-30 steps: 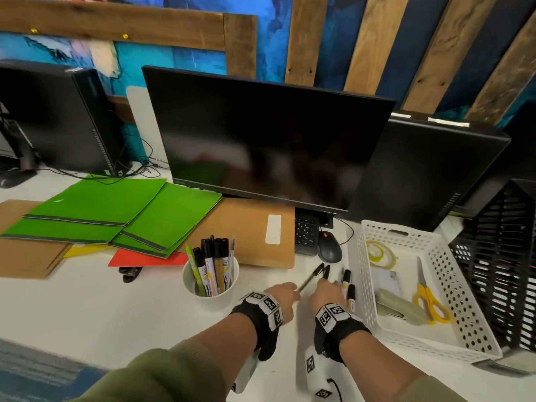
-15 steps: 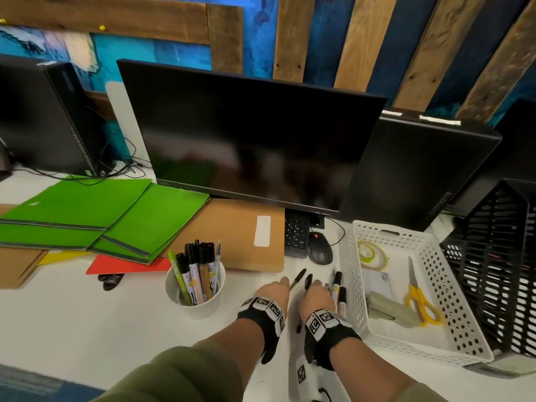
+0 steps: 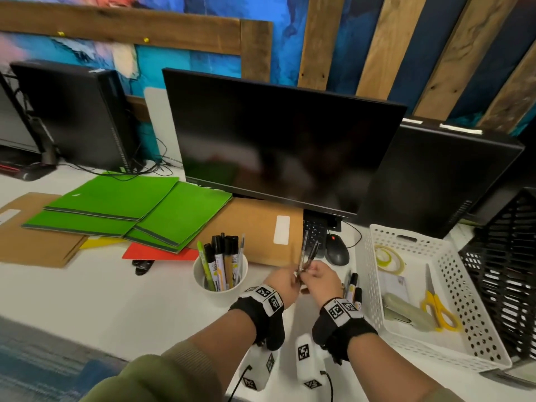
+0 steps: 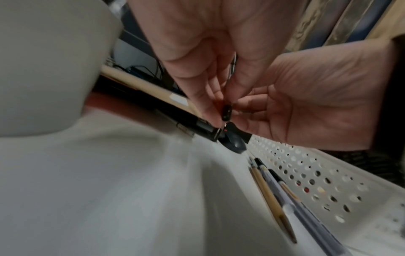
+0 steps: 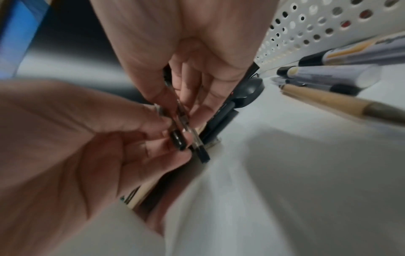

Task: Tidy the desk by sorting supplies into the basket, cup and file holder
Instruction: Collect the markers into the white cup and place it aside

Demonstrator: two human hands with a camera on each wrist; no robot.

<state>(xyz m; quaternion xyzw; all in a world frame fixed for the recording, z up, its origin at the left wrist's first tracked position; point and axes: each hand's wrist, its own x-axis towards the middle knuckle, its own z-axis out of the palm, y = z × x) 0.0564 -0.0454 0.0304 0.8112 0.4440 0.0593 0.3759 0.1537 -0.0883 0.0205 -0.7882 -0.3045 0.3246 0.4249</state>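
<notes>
Two thin black pens [image 3: 307, 253] stand nearly upright above the desk, pinched low down by both hands together. My left hand [image 3: 290, 281] grips them from the left and my right hand [image 3: 317, 275] from the right. The left wrist view shows a black pen end [image 4: 227, 112] between the fingertips, and the right wrist view shows both pens [image 5: 186, 133] side by side. The white cup [image 3: 224, 294], holding several markers, stands just left of the hands. To the right are the white basket [image 3: 374, 285] and the black file holder [image 3: 504, 271].
Several markers [image 3: 352, 288] lie on the desk against the basket's left wall. The basket holds tape, scissors [image 3: 438, 306] and a stapler. Green folders [image 3: 121, 207], brown envelopes, red and yellow sheets and a binder clip [image 3: 142, 265] lie to the left. A mouse [image 3: 338, 252] and a monitor sit behind.
The two pens were low and slanted near the desk; both hands have raised them and brought them together, nearly upright. The hands stay close together.
</notes>
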